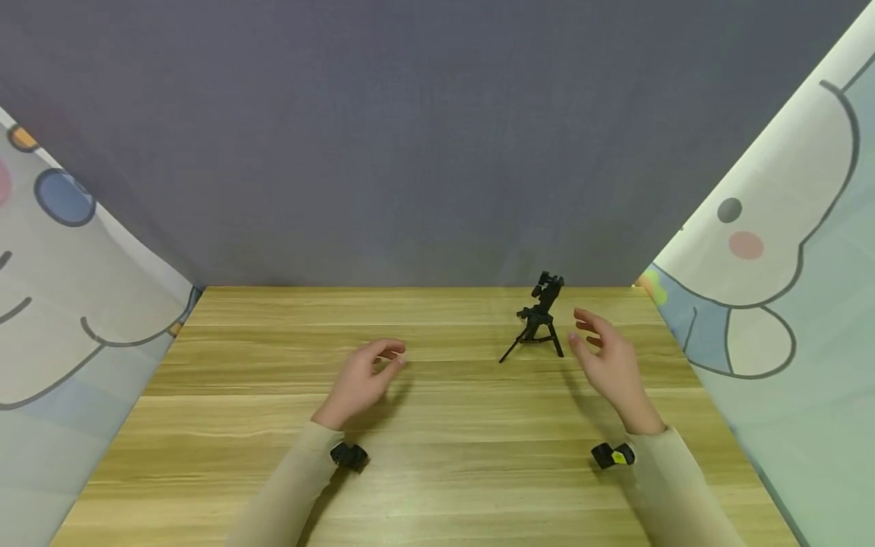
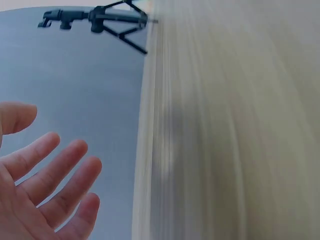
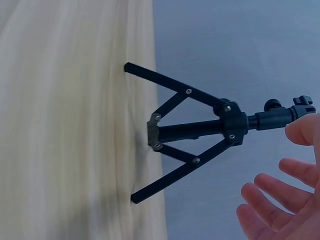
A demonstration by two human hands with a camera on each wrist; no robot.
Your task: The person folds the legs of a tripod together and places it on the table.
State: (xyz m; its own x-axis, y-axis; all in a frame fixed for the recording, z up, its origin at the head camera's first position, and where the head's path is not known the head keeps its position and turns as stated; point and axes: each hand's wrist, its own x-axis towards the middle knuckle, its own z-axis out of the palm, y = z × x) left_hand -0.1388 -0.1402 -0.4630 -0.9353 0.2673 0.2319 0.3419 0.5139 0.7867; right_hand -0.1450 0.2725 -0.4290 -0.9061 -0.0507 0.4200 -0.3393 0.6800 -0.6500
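Note:
A small black tripod [image 1: 538, 323] stands on the table with its legs spread, toward the back right. In the right wrist view the tripod [image 3: 190, 131] shows its braced legs, centre column and a knob near the head. My right hand [image 1: 611, 368] is just to its right, fingers apart and loosely bent, holding nothing. Farther left, my left hand [image 1: 362, 382] hovers over the table with relaxed fingers and no object in it. The left wrist view shows that hand [image 2: 45, 185] with its fingers spread, and the tripod [image 2: 107, 20] off at the top.
The wooden table [image 1: 437, 425] ends at a grey backdrop [image 1: 424, 152]. Printed cartoon curtains [image 1: 766, 304] flank it on both sides. A black wrist camera [image 1: 349, 456] sits at the left cuff, another wrist camera [image 1: 612, 456] at the right.

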